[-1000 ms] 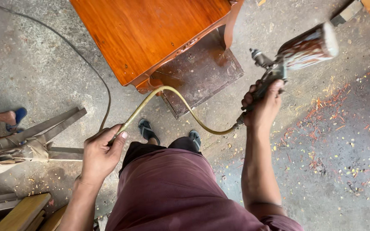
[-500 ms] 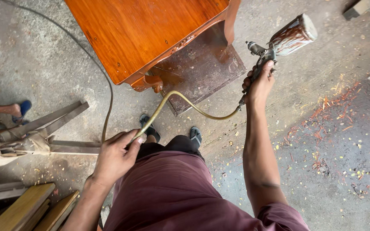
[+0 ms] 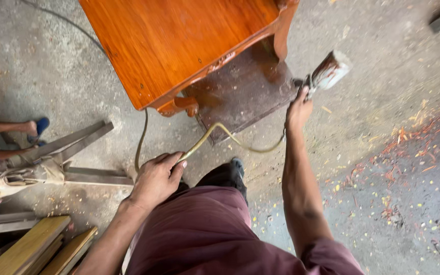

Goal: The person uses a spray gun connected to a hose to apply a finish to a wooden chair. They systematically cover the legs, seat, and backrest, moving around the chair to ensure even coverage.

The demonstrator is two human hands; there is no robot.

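My right hand (image 3: 298,108) grips a spray gun (image 3: 326,73) with a stained metal cup, held low beside the right leg of an orange varnished wooden table (image 3: 179,40). A yellowish air hose (image 3: 230,137) runs from the gun in a loop back to my left hand (image 3: 155,179), which is closed around it near my waist. The hose then drops down toward the floor under the table's front edge. A dark board (image 3: 240,97) lies on the concrete beneath the table.
Another person's legs and a blue sandal (image 3: 39,126) show at the left edge. Grey wooden slats (image 3: 72,142) and yellow planks (image 3: 31,244) lie at the left and lower left. Wood shavings (image 3: 403,142) litter the concrete at right. A thin cable (image 3: 62,20) crosses the floor.
The view has shifted so the table sits more central. My right hand with the spray gun has come lower and nearer the table leg. My left hand keeps the hose.
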